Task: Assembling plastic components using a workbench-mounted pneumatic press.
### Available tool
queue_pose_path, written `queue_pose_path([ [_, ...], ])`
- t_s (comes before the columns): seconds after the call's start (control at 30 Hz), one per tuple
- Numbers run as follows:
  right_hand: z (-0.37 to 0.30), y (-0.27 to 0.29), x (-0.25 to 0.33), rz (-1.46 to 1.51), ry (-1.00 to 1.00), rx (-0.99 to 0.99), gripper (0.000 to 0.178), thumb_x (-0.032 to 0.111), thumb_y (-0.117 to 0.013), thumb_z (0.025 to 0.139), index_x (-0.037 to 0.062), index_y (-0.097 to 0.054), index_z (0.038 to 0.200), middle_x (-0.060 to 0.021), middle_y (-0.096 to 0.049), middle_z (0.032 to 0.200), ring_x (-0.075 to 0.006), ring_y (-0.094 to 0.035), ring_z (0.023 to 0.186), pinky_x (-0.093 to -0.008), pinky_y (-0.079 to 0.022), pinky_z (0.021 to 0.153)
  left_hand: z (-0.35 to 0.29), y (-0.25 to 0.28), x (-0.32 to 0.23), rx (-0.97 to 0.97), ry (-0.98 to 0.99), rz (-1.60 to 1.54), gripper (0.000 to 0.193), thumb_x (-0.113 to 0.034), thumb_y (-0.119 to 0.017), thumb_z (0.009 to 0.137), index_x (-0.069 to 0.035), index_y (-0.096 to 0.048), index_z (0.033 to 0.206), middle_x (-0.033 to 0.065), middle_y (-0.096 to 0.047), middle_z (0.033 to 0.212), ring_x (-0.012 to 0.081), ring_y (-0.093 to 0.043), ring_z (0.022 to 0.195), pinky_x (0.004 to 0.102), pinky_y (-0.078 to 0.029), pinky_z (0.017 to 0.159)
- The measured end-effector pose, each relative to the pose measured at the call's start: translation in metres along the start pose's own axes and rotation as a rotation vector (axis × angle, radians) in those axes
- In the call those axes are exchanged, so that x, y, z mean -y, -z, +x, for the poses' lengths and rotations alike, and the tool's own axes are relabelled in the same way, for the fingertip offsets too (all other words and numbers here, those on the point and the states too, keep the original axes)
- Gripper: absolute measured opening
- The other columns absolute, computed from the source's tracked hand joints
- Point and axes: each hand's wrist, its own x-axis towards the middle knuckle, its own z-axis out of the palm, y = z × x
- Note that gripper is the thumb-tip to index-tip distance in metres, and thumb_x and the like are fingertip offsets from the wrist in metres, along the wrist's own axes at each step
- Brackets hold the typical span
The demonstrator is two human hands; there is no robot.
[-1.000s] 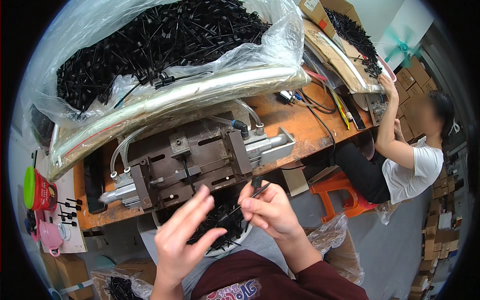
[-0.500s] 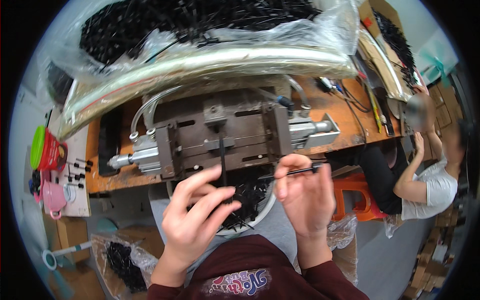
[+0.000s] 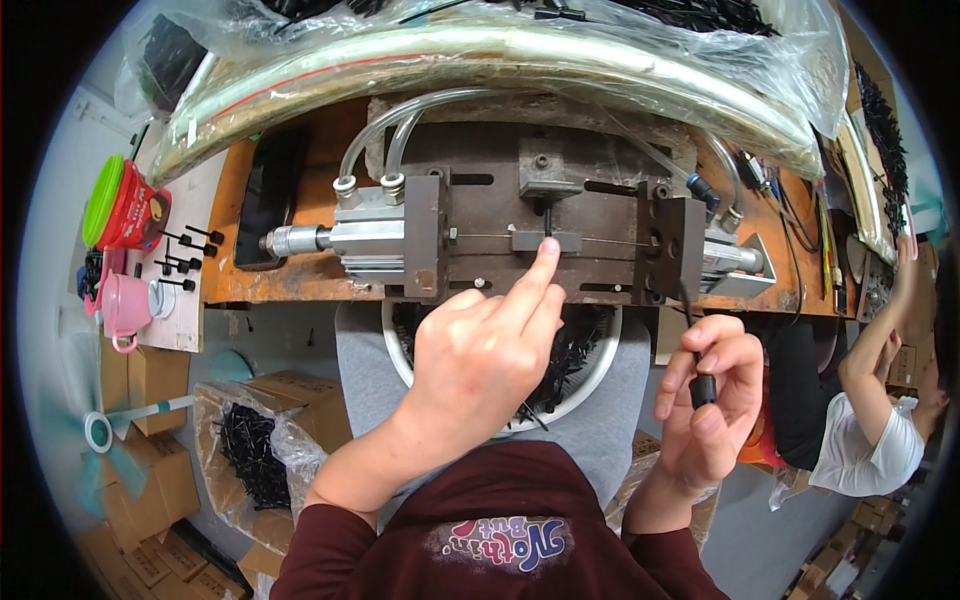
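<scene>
My left hand [image 3: 485, 350] reaches over the metal fixture [image 3: 480, 215] with its index finger stretched out. That fingertip touches the near end of a short visible length of black rod [image 3: 548, 217], which sits between two metal blocks at the fixture's middle. The other fingers are partly bent, and I see nothing in them. Off to the right, my right hand [image 3: 722, 400] pinches a thin black rod with a thick cylindrical end [image 3: 704, 390]. Its thin part points up past the fixture's front right corner.
Air cylinders [image 3: 368, 232] with clear hoses flank the fixture. Below it, a white-rimmed basket [image 3: 612, 350] holds black rods. Plastic-wrapped stock [image 3: 480, 60] lies behind. A red tub [image 3: 135, 210] and pink cup [image 3: 126, 303] stand left. A co-worker [image 3: 870, 440] sits at right.
My left hand has gone from loosely spread fingers below the fixture to a fingertip at its central block. My right hand has turned its rod from nearly level to upright. The head view has shifted.
</scene>
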Motion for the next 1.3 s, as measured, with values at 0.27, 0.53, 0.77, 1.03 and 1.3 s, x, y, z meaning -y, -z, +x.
queue_pose_path([
  [0.27, -0.001, -0.010, -0.011, -1.003, 0.373, 0.064, 0.034, -0.002, -0.082, 0.065, -0.0004, -0.070, 0.097, -0.0170, -0.060, 0.117, -0.0218, -0.063, 0.089, -0.0289, -0.055, 0.070, 0.001, 0.001, 0.001, 0.054, 0.012, 0.023, 0.025, -0.015, -0.080, 0.069, -0.007, -0.071, 0.091, 0.0068, -0.067, 0.122, 0.0137, -0.053, 0.051, 0.0240, -0.045, 0.053],
  [0.53, 0.011, -0.015, -0.027, -1.148, 0.439, 0.250, 0.026, -0.003, -0.077, 0.069, -0.0029, -0.069, 0.094, -0.0203, -0.066, 0.115, -0.0303, -0.068, 0.091, -0.0353, -0.056, 0.077, -0.007, 0.002, 0.007, 0.055, -0.007, -0.132, 0.024, -0.016, -0.080, 0.070, -0.009, -0.070, 0.090, 0.0064, -0.067, 0.123, 0.0144, -0.056, 0.053, 0.0243, -0.044, 0.051],
  [0.77, 0.026, -0.026, -0.037, -1.232, 0.403, 0.421, 0.023, 0.000, -0.075, 0.072, -0.0002, -0.064, 0.092, -0.0203, -0.065, 0.121, -0.0219, -0.065, 0.071, -0.0286, -0.051, 0.063, -0.044, 0.028, 0.015, 0.409, 0.042, -0.452, 0.024, -0.021, -0.077, 0.072, -0.008, -0.070, 0.092, 0.0058, -0.068, 0.120, 0.0215, -0.066, 0.063, 0.0310, -0.052, 0.057],
  [1.03, 0.033, -0.053, -0.032, -1.489, 0.379, 0.484, 0.024, 0.003, -0.076, 0.072, 0.0036, -0.064, 0.092, -0.0113, -0.065, 0.124, -0.0206, -0.061, 0.063, -0.0294, -0.049, 0.059, -0.074, 0.009, 0.017, 0.397, 0.067, -0.479, 0.032, -0.030, -0.074, 0.078, -0.010, -0.070, 0.102, 0.0044, -0.066, 0.122, 0.0206, -0.068, 0.072, 0.0327, -0.054, 0.061],
  [1.3, 0.029, -0.057, -0.032, -1.567, 0.315, 0.418, 0.018, 0.001, -0.074, 0.074, 0.0017, -0.062, 0.087, -0.0086, -0.064, 0.126, -0.0248, -0.068, 0.068, -0.0311, -0.053, 0.060, -0.087, 0.050, 0.088, -0.548, 0.425, -0.452, 0.006, -0.008, -0.073, 0.083, -0.004, -0.072, 0.087, 0.0028, -0.071, 0.082, 0.0079, -0.064, 0.069, 0.0243, -0.047, 0.056],
])
